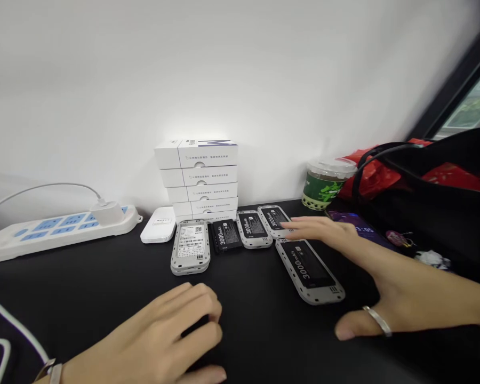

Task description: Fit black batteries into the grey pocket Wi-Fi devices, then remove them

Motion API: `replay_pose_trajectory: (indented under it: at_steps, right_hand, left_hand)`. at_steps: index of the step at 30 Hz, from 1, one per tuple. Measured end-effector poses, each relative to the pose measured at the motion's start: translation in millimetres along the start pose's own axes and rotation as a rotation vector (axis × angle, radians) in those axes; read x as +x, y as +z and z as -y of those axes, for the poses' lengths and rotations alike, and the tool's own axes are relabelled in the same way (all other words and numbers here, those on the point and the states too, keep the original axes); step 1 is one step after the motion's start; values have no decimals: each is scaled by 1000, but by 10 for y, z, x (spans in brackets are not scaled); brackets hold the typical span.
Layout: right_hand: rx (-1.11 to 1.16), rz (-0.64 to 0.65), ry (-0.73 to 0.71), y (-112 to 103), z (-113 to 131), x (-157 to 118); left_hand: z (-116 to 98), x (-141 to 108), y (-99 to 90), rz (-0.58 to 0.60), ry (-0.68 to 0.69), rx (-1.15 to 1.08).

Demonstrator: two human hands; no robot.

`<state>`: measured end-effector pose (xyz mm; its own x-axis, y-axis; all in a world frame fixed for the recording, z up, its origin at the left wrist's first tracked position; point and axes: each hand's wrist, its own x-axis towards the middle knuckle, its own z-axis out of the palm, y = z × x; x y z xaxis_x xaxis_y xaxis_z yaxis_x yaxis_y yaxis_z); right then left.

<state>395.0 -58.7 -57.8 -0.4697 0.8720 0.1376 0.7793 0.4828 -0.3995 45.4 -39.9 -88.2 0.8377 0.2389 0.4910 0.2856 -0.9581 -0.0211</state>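
Note:
My right hand (356, 256), with a ring on its thumb, reaches over the right of the black table, fingers stretched and thumb apart, holding nothing. Below its fingertips lies a white device with a black 3000mAh battery (310, 272). Two similar devices, one in the middle (254, 229) and one farther back (272, 220), lie beyond. A loose black battery (226, 236) sits left of them, beside a stacked device shell without a battery (191, 245). My left hand (164, 330) hovers near the front, fingers curled and slightly apart, with no object visible in it.
White boxes (208, 176) stand stacked by the wall, white covers (159, 225) to their left. A power strip (56, 229) with a plugged charger (108, 213) lies left. At right are a lidded cup (324, 186), a lit phone (358, 226) and a black bag (444, 224).

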Motion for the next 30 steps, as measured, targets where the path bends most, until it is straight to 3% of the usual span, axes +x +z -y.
replay_pose_trajectory:
  at_steps: [3, 8, 12, 19, 22, 27, 30]
  right_hand:
    - [42, 18, -77, 49, 308, 398]
    - [92, 122, -288, 361, 690, 1208]
    - [57, 148, -221, 473, 839, 1470]
    - [41, 240, -122, 489, 879, 1615]
    - [98, 230, -83, 456, 839, 1557]
    - [122, 62, -163, 319, 738, 1035]
    - [137, 124, -83, 317, 684, 701]
  left_hand:
    - [-16, -60, 39, -62, -19, 11]
    - [-18, -98, 48, -34, -29, -21]
    - [-13, -84, 46, -42, -30, -22]
    - [-15, -55, 58, -57, -19, -14]
    - [-29, -61, 35, -76, -6, -15]
    - [-35, -82, 31, -118, -31, -49]
    - [-16, -71, 47, -158, -71, -50]
